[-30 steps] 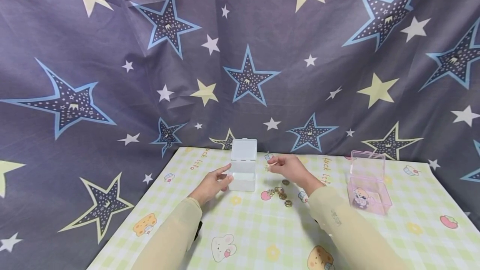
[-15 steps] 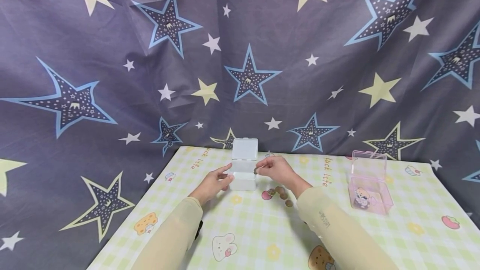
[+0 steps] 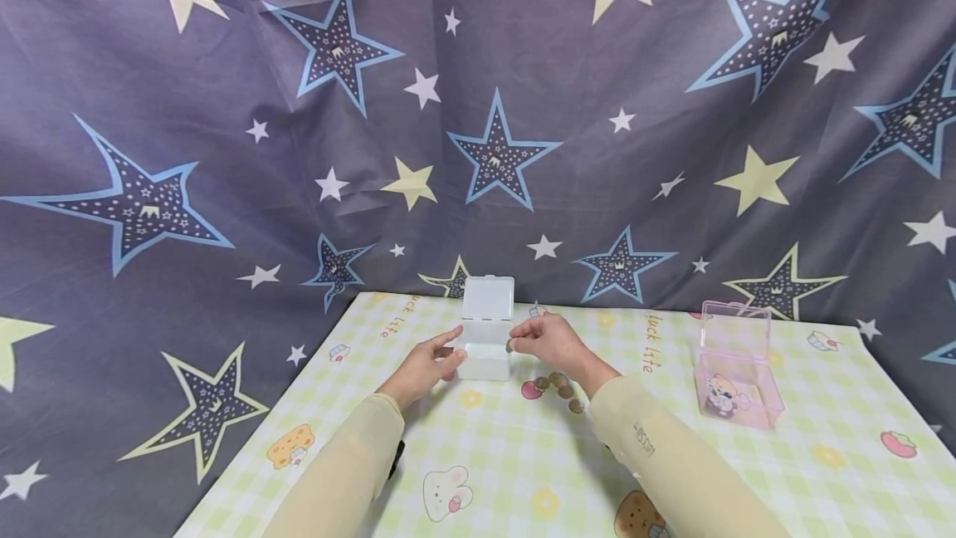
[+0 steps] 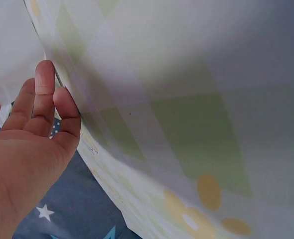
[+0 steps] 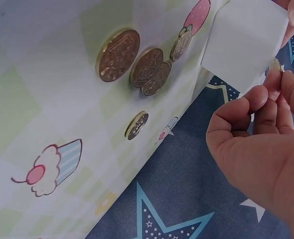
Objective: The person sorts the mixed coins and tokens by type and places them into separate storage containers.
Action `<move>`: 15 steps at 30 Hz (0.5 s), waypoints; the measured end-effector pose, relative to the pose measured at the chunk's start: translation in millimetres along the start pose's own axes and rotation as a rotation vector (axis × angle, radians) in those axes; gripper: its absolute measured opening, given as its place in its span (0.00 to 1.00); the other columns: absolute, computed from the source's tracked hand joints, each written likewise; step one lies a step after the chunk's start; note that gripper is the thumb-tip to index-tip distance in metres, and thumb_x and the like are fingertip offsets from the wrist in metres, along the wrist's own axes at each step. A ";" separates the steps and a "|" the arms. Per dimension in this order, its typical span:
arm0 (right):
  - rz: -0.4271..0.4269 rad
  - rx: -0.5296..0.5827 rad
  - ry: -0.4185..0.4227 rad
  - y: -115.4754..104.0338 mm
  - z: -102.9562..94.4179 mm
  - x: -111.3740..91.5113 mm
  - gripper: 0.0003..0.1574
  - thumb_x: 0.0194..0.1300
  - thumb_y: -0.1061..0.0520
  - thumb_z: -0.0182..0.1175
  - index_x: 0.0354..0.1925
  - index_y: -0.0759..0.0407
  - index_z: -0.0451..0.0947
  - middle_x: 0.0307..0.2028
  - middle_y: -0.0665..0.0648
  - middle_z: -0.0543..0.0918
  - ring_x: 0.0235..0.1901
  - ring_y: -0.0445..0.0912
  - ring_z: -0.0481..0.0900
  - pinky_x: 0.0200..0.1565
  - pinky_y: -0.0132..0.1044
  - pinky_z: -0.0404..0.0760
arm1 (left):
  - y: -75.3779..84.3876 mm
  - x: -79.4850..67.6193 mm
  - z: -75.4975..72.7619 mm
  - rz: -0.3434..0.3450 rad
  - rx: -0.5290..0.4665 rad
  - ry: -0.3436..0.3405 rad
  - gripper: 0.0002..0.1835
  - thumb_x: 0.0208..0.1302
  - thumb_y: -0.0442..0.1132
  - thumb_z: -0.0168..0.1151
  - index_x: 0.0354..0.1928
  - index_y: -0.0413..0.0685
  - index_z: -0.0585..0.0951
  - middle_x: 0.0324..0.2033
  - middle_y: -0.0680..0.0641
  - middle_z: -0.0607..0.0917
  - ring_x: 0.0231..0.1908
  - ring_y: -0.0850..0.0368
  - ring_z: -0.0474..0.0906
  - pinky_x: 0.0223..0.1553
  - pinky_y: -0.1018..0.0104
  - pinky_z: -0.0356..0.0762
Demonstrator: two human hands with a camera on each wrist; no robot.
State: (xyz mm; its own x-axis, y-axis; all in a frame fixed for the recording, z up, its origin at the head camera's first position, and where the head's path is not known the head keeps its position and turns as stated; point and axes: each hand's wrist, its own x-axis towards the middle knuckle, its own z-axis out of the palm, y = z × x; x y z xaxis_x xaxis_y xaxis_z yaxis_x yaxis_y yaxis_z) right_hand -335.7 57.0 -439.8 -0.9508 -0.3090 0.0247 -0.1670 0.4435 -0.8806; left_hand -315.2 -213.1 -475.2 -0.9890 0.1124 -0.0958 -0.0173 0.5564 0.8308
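A small white plastic box (image 3: 484,369) stands on the table, its lid (image 3: 488,298) tipped up at the back. Against its left side rests my left hand (image 3: 420,367), fingers extended and thumb near the front corner. My right hand (image 3: 556,345) pinches a coin (image 5: 275,65) between thumb and forefinger at the box's right rim. Several gold-coloured coins (image 3: 562,386) lie on the cloth to the right of the box, below my right wrist. In the right wrist view, some of these loose coins (image 5: 118,55) overlap each other.
Farther right stands a clear pink box (image 3: 754,405) with its lid raised and a cartoon picture on it. A checked cloth (image 3: 358,471) with printed figures covers the table. Behind the table's far edge hangs a dark curtain (image 3: 403,239) with stars.
My right hand has moved left with the coin, from beyond the loose coins to the white box's right rim, and has stayed there. My left hand has kept its place.
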 end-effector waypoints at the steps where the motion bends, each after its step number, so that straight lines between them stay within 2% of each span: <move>1: 0.003 0.000 -0.001 0.3 0.2 0.2 0.09 0.72 0.58 0.70 0.47 0.60 0.90 0.40 0.55 0.92 0.41 0.40 0.86 0.52 0.38 0.84 | 0.2 -0.2 0.2 -0.003 -0.004 0.000 0.32 0.81 0.50 0.61 0.82 0.63 0.67 0.63 0.39 0.86 0.43 0.53 0.89 0.61 0.44 0.78; 15: 0.016 -0.031 0.016 1.3 1.5 0.3 0.11 0.71 0.58 0.71 0.49 0.60 0.91 0.41 0.53 0.92 0.43 0.41 0.87 0.56 0.43 0.84 | 0.8 -0.9 1.1 -0.014 -0.004 0.003 0.32 0.81 0.49 0.61 0.82 0.65 0.67 0.64 0.40 0.86 0.44 0.52 0.89 0.60 0.48 0.77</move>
State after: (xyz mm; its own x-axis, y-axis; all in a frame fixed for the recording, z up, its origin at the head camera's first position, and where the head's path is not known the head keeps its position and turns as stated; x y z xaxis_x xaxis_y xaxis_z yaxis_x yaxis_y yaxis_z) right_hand -335.8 56.2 -441.7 -0.9574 -0.2883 0.0188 -0.1599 0.4745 -0.8656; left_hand -314.2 -211.9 -475.1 -0.9891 0.1021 -0.1058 -0.0317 0.5545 0.8316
